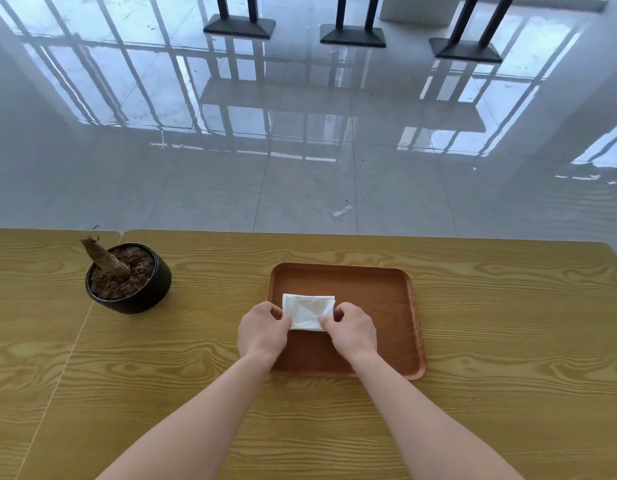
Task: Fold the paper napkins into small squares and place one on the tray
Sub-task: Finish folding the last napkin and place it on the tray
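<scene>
A white paper napkin (309,310), folded into a small rectangle, is over the left half of the brown tray (380,292). My left hand (262,332) pinches its left edge between thumb and fingers. My right hand (352,332) pinches its lower right corner. Both hands hover over the tray's left part; whether the napkin touches the tray's floor I cannot tell.
The tray lies on a yellow wood-grain table (508,341). A black pot (128,278) with soil and a dry stump stands at the table's far left. A seam between two tabletops (68,355) runs on the left. Beyond the far edge lies a glossy tiled floor with black table bases (352,34).
</scene>
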`<state>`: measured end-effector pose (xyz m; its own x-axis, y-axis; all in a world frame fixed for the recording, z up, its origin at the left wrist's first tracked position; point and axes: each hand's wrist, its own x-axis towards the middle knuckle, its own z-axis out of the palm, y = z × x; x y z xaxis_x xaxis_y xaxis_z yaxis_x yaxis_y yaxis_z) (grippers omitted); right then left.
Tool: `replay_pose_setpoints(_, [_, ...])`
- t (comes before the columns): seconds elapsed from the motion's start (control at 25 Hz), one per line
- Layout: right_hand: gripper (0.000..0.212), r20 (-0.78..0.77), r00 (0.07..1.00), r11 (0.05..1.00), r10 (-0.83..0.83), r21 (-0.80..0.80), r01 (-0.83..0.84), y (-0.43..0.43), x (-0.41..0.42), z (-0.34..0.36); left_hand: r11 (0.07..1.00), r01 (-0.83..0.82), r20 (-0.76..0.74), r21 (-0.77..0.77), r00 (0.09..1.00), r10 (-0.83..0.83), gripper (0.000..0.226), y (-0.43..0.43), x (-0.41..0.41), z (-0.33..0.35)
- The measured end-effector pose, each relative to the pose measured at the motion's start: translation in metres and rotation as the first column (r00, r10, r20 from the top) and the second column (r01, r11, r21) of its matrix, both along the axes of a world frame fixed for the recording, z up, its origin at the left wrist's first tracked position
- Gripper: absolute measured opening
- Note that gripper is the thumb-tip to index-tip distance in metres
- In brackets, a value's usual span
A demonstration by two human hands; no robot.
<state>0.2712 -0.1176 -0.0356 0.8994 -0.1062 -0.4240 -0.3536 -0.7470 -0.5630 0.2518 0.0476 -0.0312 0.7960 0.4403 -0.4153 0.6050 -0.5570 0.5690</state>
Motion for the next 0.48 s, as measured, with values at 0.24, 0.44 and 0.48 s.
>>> replay_pose_setpoints(0.24, [0.042, 0.210, 0.969, 0.988, 0.129, -0.112, -0.107, -0.018, -0.016, -0.006, 0.858, 0.359, 0.153, 0.368, 0.887, -0.436, 0.050, 0.005, -0.025, -0.001])
replay_pose_setpoints(0.44, [0.026, 0.256, 0.876, 0.893, 0.409, -0.310, -0.326, -0.024, -0.020, -0.011, 0.613, 0.556, 0.057, 0.562, 0.713, -0.699, 0.024, 0.014, -0.019, -0.002])
replay_pose_setpoints(0.48, [0.023, 0.260, 0.878, 0.896, 0.401, -0.311, -0.317, -0.024, -0.017, -0.011, 0.590, 0.554, 0.057, 0.587, 0.699, -0.713, 0.019, 0.013, -0.017, -0.003])
